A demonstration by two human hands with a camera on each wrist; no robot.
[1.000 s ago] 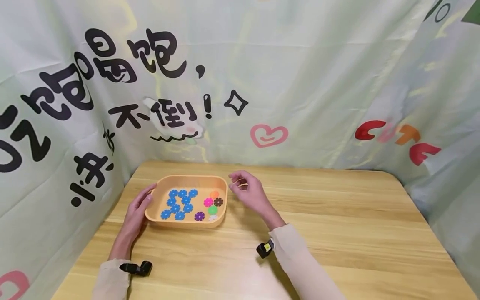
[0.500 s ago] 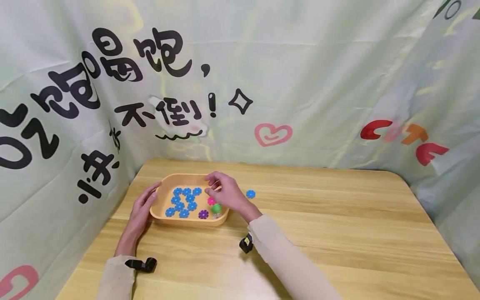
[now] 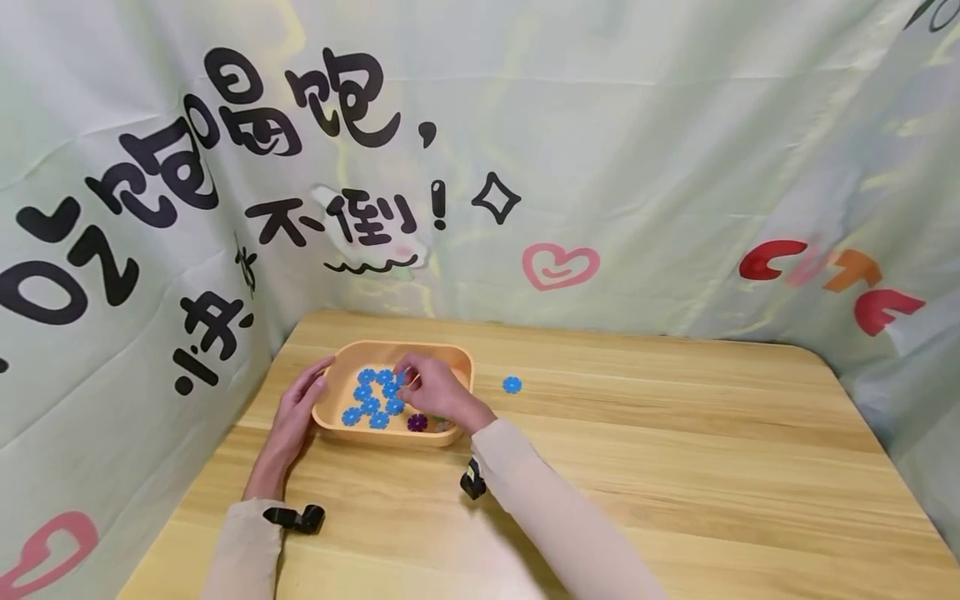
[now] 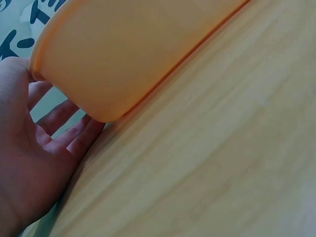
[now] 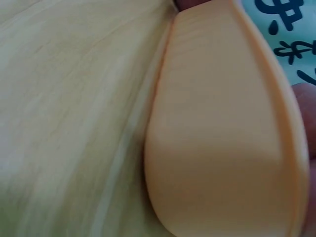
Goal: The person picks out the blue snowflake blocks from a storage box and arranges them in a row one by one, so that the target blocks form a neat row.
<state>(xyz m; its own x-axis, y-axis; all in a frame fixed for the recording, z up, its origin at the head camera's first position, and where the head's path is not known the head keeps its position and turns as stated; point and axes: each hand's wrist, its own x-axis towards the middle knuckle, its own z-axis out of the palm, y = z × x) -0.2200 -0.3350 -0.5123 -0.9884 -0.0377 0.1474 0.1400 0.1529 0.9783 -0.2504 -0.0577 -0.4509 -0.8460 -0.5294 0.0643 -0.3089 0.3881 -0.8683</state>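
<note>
A peach-orange plastic tray [image 3: 390,438] stands on the table, with several blue flower-shaped plastic discs [image 3: 378,421] inside. A purple disc [image 3: 417,422] lies near its front right. My left hand [image 3: 294,408] rests against the tray's left end, fingers along the outside. In the left wrist view, the left thumb meets the tray rim [image 4: 37,71] and the fingers reach along its far side. My right hand [image 3: 442,392] is over the tray, thumb and index finger apart around the upper-right blue discs. It hides part of the tray's right half. The right wrist view shows mainly the tray's outer wall [image 5: 222,123].
One blue disc [image 3: 512,384] lies on the wooden table [image 3: 675,467] to the right of the tray. A printed curtain [image 3: 637,183] closes off the table's back and sides. Each wrist carries a small black camera.
My right hand has moved left from beside the tray to above the blue discs. The blue disc on the table came into view as it moved. My left hand has stayed at the tray.
</note>
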